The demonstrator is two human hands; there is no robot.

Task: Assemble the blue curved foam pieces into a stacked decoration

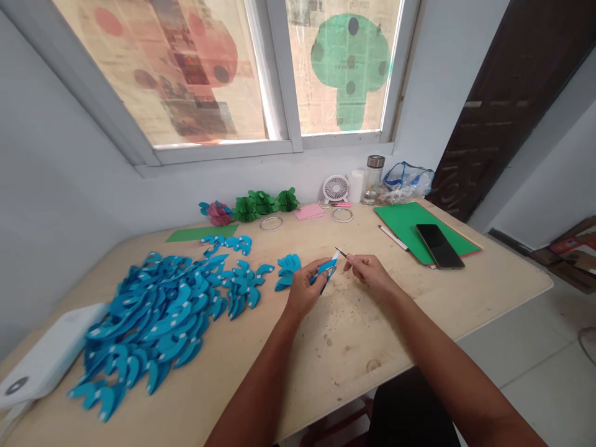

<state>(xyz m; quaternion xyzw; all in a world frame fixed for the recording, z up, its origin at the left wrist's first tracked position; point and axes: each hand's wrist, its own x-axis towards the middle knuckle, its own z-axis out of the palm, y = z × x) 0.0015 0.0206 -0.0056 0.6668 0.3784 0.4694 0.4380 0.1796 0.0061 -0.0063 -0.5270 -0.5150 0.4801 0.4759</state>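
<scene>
My left hand [303,287] is closed on a folded blue paper piece [327,267], which has a white strip at its upper end. In my right hand [371,271] I pinch a thin dark pointed tool [341,252]; its exact kind is too small to make out. The tool's tip is at or very near the white strip. Just left of my left hand lies a small stack of blue paper pieces [288,268]. A large heap of curved blue paper pieces [158,310], many with small white squares, covers the table's left side.
Along the wall stand green paper flowers [263,202], a pink-and-blue one [218,213], a small fan [336,188] and a glass bottle [373,180]. Tape rolls [271,223] lie before them. Right: green sheets [405,230], phone [440,246], pen [393,238]. Far left: white device [51,354].
</scene>
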